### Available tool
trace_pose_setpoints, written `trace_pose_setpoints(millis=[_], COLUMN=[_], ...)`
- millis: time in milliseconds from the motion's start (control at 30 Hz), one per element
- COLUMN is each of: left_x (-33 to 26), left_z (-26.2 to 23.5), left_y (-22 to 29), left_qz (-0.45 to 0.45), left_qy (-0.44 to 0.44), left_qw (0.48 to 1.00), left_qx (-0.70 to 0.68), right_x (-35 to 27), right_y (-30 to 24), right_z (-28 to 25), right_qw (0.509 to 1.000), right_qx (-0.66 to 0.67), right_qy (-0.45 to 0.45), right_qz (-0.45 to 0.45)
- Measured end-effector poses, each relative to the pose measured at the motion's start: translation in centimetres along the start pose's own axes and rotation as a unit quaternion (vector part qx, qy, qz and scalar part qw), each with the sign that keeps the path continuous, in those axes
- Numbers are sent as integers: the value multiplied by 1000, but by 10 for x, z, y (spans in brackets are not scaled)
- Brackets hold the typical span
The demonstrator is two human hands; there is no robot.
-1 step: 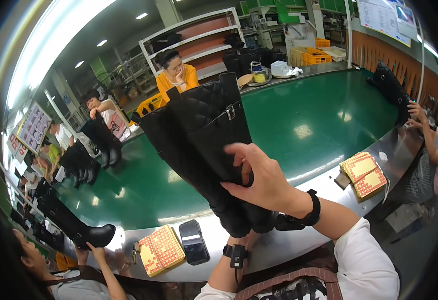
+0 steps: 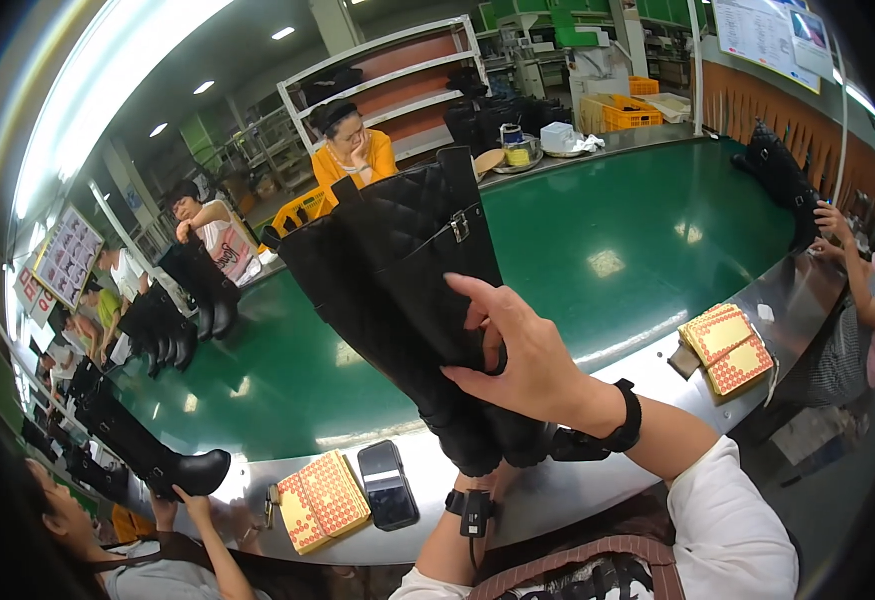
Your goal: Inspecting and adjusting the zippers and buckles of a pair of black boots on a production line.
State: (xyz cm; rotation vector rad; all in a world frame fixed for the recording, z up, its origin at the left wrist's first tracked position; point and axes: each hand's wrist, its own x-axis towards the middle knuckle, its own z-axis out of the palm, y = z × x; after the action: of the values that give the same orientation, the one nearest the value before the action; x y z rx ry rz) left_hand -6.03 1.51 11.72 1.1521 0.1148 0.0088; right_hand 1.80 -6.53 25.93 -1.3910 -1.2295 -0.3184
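Nothing moved: right hand [image 2: 528, 365] still grasping black boots [image 2: 408, 290]; left hand state hidden beneath.

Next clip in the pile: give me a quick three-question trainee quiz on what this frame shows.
1. True or false: the right hand rests on the shaft of the tall black boots.
2. What lies on the metal ledge just right of the orange patterned pad? A) smartphone B) scissors C) cup
3. What colour is the conveyor belt?

Key: 1 true. 2 A, the dark smartphone. 3 green.
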Motion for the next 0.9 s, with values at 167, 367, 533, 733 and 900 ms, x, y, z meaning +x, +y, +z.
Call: trace_pose_setpoints(millis=[167, 367, 533, 733, 900], left_x=[0, -1, -25, -30, -10], left_z=[1, -3, -9, -9, 26], left_y=[1, -1, -16, -37, 5], left_qz=[-11, -11, 6, 34, -144], left_qy=[-12, -11, -21, 1, -152], left_qw=[999, 997, 997, 995, 915], left_qx=[37, 73, 76, 89, -344], right_x=[-3, -11, -41, -20, -74], right_y=[12, 69, 96, 24, 67], right_z=[-13, -68, -107, -112, -118], right_qw=[997, 967, 921, 904, 874], right_qx=[-9, 232, 223, -65, 211], right_qy=[-55, -34, -246, -422, -274], right_qz=[-45, 102, 203, -4, 341])
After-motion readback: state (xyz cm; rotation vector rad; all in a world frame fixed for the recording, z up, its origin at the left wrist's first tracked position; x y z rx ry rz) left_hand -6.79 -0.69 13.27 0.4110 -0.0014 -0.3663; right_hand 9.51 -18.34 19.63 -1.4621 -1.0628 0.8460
